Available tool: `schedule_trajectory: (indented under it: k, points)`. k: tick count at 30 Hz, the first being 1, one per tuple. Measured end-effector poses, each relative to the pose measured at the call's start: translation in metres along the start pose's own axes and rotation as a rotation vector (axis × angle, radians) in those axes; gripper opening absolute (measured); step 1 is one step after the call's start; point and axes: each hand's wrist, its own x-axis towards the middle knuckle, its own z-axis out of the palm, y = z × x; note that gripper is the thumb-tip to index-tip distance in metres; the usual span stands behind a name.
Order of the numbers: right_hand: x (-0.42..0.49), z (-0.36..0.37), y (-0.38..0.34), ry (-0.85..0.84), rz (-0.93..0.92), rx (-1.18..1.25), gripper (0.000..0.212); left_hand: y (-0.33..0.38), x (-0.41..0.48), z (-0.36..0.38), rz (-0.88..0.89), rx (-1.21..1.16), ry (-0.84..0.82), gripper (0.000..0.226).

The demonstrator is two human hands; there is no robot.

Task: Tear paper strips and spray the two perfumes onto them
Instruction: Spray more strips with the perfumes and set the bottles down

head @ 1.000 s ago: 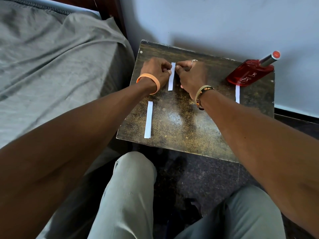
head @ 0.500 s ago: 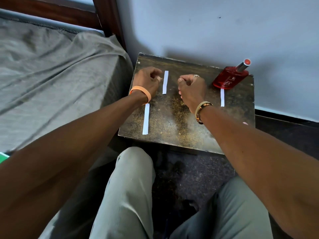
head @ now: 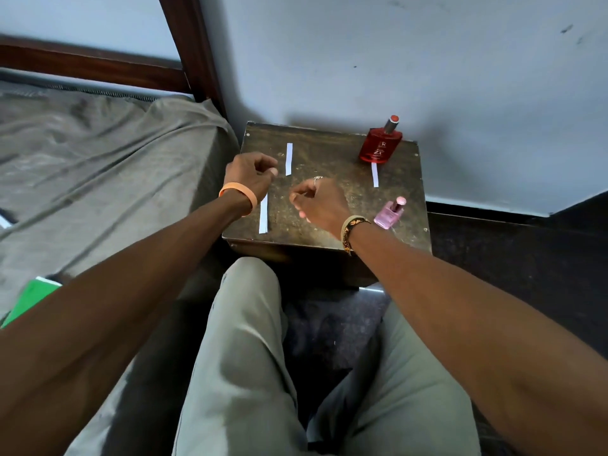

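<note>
A small dark wooden table (head: 332, 149) carries three white paper strips: one at the back (head: 289, 158), one by the front left edge (head: 264, 214), and one in front of the red perfume bottle (head: 374, 174). The red perfume bottle (head: 380, 144) stands at the back right. A small pink perfume bottle (head: 391, 214) stands at the front right. My left hand (head: 251, 174) hovers left of the back strip, fingers loosely curled, holding nothing. My right hand (head: 320, 202) hovers over the table's middle, also loosely curled and empty, just left of the pink bottle.
A bed with a grey sheet (head: 98, 166) and a dark wooden post (head: 190, 51) lies to the left, with a green object (head: 29, 299) on its near part. A pale wall stands behind the table. My knees (head: 243, 324) are under its front edge.
Both hands let go of the back strip, which now lies flat, and drew apart and back toward me. The view pulled back, so the pink bottle came into sight.
</note>
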Motion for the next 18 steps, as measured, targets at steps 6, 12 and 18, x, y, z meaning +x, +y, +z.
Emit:
schedule_trajectory:
  k: [6,12,18]
  points:
    - [-0.032,-0.018,0.006,0.021,-0.061,-0.145,0.012,0.000,-0.032,-0.003,-0.022,0.063,-0.117,0.014]
    - [-0.023,-0.087,0.016,0.395,-0.108,-0.223,0.025,0.047,-0.030,0.024,0.030,0.025,-0.223,0.022]
    - [-0.012,-0.142,0.048,0.229,-0.106,-0.662,0.033,0.098,-0.045,0.108,0.090,0.038,-0.392,0.057]
